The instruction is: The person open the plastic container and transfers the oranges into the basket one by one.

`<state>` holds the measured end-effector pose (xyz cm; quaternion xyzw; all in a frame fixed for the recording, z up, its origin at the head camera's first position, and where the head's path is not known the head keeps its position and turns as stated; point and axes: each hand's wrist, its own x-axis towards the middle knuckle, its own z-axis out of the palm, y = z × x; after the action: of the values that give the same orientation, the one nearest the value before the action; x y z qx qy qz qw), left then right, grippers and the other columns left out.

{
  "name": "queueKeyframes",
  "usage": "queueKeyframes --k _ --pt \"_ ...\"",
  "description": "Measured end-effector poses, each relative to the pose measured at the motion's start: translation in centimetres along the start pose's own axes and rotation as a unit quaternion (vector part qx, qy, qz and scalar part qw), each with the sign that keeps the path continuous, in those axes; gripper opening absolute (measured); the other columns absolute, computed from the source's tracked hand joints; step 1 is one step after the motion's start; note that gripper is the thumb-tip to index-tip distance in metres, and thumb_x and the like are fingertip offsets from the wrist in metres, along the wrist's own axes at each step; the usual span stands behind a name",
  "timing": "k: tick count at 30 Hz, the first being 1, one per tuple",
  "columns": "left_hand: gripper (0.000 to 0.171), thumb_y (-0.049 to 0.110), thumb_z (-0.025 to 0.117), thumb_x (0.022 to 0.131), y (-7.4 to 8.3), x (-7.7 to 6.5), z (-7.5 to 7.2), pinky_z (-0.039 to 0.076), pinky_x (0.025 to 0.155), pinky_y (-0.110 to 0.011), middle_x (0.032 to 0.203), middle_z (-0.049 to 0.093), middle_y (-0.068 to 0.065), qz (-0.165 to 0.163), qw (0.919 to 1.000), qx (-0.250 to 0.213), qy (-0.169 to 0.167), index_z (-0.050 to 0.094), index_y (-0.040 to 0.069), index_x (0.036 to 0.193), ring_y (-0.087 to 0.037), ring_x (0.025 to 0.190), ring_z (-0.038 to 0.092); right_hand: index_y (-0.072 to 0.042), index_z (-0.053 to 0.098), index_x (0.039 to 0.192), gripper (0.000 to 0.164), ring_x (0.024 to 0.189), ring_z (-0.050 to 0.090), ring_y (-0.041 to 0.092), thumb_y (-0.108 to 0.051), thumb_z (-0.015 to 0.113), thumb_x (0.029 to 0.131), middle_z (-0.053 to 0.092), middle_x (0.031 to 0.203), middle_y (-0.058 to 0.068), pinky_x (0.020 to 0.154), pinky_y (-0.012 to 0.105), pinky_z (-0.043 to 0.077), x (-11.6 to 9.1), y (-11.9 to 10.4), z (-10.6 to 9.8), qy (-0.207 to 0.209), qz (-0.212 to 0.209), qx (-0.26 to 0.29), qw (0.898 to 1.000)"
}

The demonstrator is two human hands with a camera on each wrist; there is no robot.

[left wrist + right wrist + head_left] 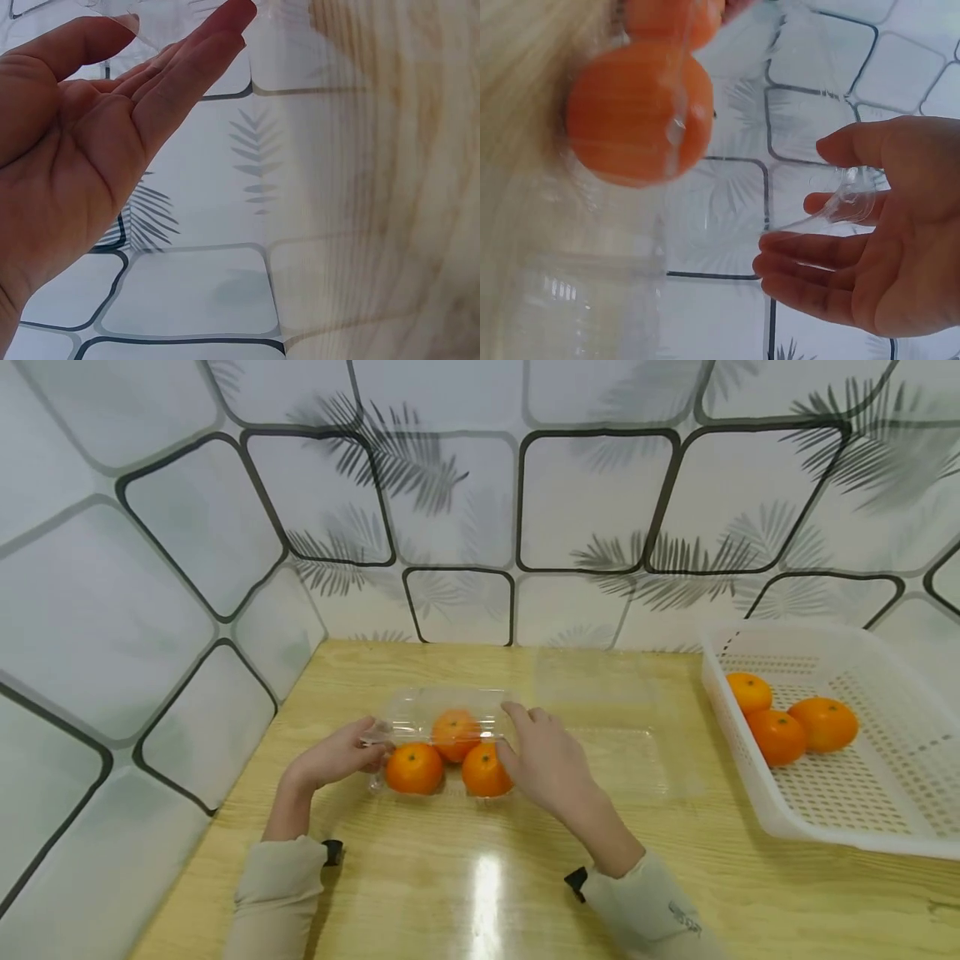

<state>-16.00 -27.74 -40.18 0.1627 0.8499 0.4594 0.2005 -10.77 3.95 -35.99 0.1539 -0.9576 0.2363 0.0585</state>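
A clear plastic clamshell box holds three oranges, a left one point(414, 768), a back one point(456, 731) and a right one point(483, 772). Its lid point(412, 702) stands partly raised over them. At the lid's left edge my left hand point(337, 758) has the plastic between thumb and fingers; in the left wrist view only a bit of that plastic shows. My right hand point(900, 240) grips the lid's right edge point(851, 199) between thumb and fingers. Below it in the right wrist view, an orange point(641, 112) sits behind clear plastic.
Right of the box lies another clear clamshell point(615, 760), spread flat on the wooden table point(420, 877). A white perforated basket point(795, 835) at the far right holds three oranges point(825, 724). Patterned walls point(465, 502) border the table at back and left.
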Motion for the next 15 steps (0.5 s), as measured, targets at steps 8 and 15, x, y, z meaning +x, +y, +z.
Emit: queueKeyframes --k 8,15 --pt "0.040 0.009 0.043 0.105 0.2 -0.2 0.0 0.055 0.089 -0.043 0.131 0.052 -0.033 -0.021 0.9997 -0.006 -0.008 0.035 -0.014 0.137 -0.034 0.110 0.062 -0.005 0.049 0.142 0.053 0.105 0.065 0.033 -0.037 0.053 0.100 0.064 0.127 0.019 0.082 0.048 0.054 3.2 1.2 -2.3 -0.008 0.029 0.105 0.994" --pt "0.041 0.009 0.044 0.104 0.2 0.1 0.2 0.058 0.078 -0.040 0.129 0.054 -0.033 -0.034 0.9994 -0.011 0.002 0.035 -0.013 0.137 -0.028 0.096 0.067 0.000 0.041 0.146 0.054 0.114 0.059 0.039 -0.031 0.048 0.102 0.062 0.125 0.025 0.094 0.053 0.048 5.8 2.1 -3.5 -0.021 0.016 0.173 0.985"
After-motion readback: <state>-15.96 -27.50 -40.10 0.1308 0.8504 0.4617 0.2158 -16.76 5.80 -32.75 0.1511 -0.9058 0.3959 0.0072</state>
